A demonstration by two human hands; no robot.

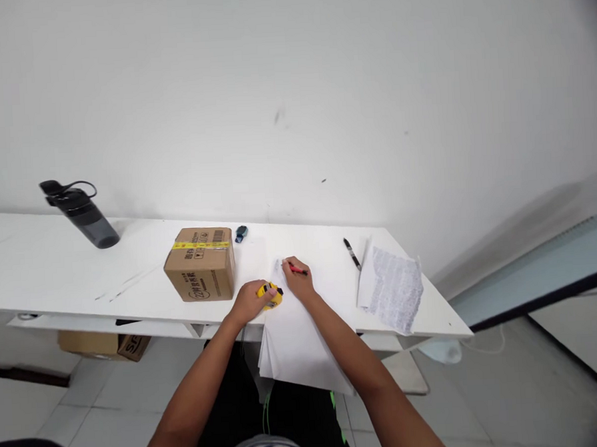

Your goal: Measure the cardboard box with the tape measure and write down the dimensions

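My left hand (250,302) is closed around a yellow and black tape measure (271,295) at the left edge of the paper. In my right hand (297,281) is a red pen (297,270), its tip near the top of the white sheets (299,343). Small faint marks show on the paper by the tip, too small to read. The sheets hang over the table's front edge. Left of my left hand stands a brown cardboard box (205,265) with a yellow strip across its top.
On the white table (145,271), a dark water bottle (85,214) stands at the left. A watch (241,233) lies behind the box. To the right are a black pen (351,253) and handwritten paper (394,288). Another cardboard box (99,344) sits below the tabletop.
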